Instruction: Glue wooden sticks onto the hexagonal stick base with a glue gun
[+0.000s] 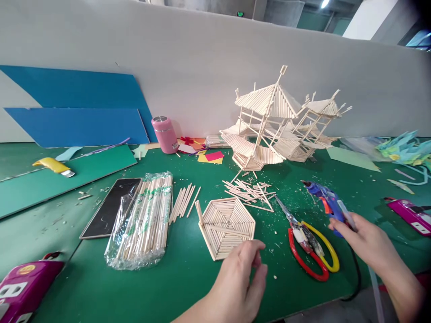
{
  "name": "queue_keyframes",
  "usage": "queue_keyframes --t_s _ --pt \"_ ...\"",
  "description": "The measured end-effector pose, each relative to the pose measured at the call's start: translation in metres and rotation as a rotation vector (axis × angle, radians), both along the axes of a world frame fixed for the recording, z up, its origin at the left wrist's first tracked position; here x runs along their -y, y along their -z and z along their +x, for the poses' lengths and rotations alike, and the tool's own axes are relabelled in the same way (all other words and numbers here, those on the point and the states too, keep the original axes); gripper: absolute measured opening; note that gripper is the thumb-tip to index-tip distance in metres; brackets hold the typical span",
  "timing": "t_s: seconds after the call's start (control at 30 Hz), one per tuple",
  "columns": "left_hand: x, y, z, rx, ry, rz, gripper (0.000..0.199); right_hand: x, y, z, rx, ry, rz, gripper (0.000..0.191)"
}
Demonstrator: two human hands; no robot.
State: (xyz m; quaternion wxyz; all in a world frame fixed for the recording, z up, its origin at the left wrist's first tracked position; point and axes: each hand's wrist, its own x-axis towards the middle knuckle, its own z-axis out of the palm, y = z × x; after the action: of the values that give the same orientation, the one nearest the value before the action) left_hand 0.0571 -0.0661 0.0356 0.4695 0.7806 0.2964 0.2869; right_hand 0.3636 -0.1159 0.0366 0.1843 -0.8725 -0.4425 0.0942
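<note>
A blue hot glue gun (328,200) with an orange trigger is in my right hand (365,240), its nozzle pointing left above the table. A clear glue stick comes out of its back end. My left hand (237,280) is curled at the near edge of a flat polygonal panel of wooden sticks (232,215); what its fingers hold, if anything, is hidden. One stick lies across the panel, and a short post (199,211) stands up at its left corner. Between my hands rest scissors (305,244) with one red and one yellow handle.
Behind stands a stick pavilion model (269,112). Loose sticks (249,193) lie before it. To the left are bagged sticks (144,220), a black phone-like slab (107,211), a yellow cutter (54,166) and a pink bottle (164,134). Purple power strips (27,287) sit at both sides.
</note>
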Motion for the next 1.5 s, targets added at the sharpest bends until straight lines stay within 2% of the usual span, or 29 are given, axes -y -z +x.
queue_keyframes --t_s 0.07,0.13,0.2,0.3,0.4,0.47,0.6,0.73,0.83,0.93,1.03,1.2,1.5 --pt "-0.001 -0.004 0.016 0.037 0.05 -0.167 0.017 -0.006 -0.015 -0.023 0.023 -0.019 0.044 0.034" --pt "-0.004 -0.007 0.032 0.087 0.0 -0.319 0.015 -0.014 -0.027 -0.05 0.04 -0.068 0.133 0.031" --pt "-0.01 -0.008 0.046 0.155 -0.076 -0.487 0.022 -0.022 -0.032 -0.075 -0.023 -0.159 0.204 0.028" --pt "-0.022 -0.011 0.059 0.404 -0.186 -0.759 0.019 -0.032 -0.032 -0.101 -0.081 -0.241 0.28 0.025" --pt "-0.033 -0.017 0.064 0.625 -0.127 -0.923 0.032 -0.039 -0.03 -0.116 -0.095 -0.303 0.312 0.026" --pt "-0.039 -0.019 0.065 0.713 -0.092 -0.995 0.029 -0.043 -0.029 -0.125 -0.111 -0.326 0.318 0.025" --pt "-0.049 -0.017 0.067 0.822 -0.101 -1.139 0.018 -0.046 -0.029 -0.136 -0.12 -0.314 0.313 0.027" --pt "-0.06 -0.011 0.066 0.876 -0.093 -1.174 0.012 -0.042 -0.036 -0.121 -0.117 -0.416 0.329 0.027" --pt "-0.066 -0.007 0.062 0.868 -0.037 -1.175 0.014 -0.04 -0.05 -0.098 0.041 -0.44 0.489 0.022" --pt "-0.069 -0.005 0.059 0.882 0.044 -1.187 0.014 -0.044 -0.064 -0.082 0.18 -0.539 0.526 0.022" --pt "-0.07 -0.003 0.056 0.883 0.09 -1.206 0.015 -0.051 -0.072 -0.082 0.237 -0.62 0.564 0.022" --pt "-0.07 -0.004 0.052 0.854 0.117 -1.207 0.02 -0.063 -0.078 -0.092 0.231 -0.667 0.574 0.014" --pt "-0.073 -0.011 0.047 0.825 0.147 -1.135 0.019 -0.071 -0.085 -0.09 0.267 -0.716 0.573 0.016"
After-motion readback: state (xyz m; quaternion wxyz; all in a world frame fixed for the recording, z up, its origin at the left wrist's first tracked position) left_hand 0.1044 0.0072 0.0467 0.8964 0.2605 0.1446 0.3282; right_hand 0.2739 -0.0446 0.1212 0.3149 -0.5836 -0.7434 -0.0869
